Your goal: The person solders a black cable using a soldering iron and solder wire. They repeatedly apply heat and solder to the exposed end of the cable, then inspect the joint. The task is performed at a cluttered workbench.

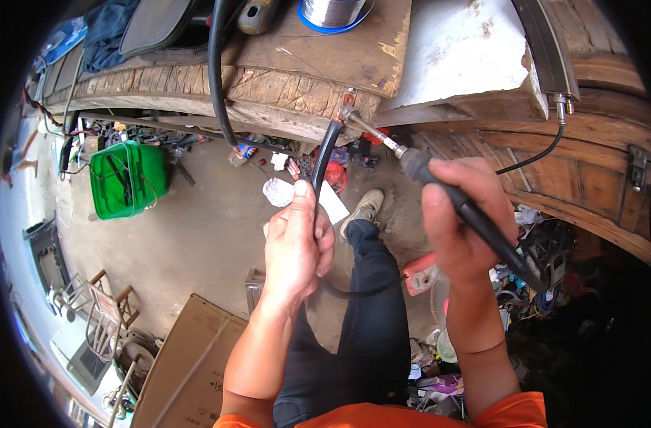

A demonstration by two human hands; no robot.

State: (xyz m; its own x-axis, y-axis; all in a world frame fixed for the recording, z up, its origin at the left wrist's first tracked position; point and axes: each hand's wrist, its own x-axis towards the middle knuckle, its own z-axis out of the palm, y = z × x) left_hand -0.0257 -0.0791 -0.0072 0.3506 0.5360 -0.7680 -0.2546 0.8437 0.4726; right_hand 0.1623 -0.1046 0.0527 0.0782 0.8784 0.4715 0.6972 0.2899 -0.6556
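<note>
My left hand point(297, 242) is closed around a thick black cable point(327, 153), thumb laid along it. The cable's upper end carries a copper-coloured lug point(344, 105) at the edge of the wooden bench point(286, 84). Below my hand, the cable loops away over my right leg. My right hand point(471, 207) grips a soldering iron point(502, 246) by its dark handle. Its metal shaft slants up and left, and the tip meets the lug, though the exact contact is too small to make out.
A solder wire spool point(332, 13) sits on a board on the bench; another black cable point(218, 78) hangs over the edge. At right stands a long dark metal case point(546, 43) with a cord. Below are a green bin point(122, 178), cardboard point(190, 364), a chair point(111, 303) and scattered scraps.
</note>
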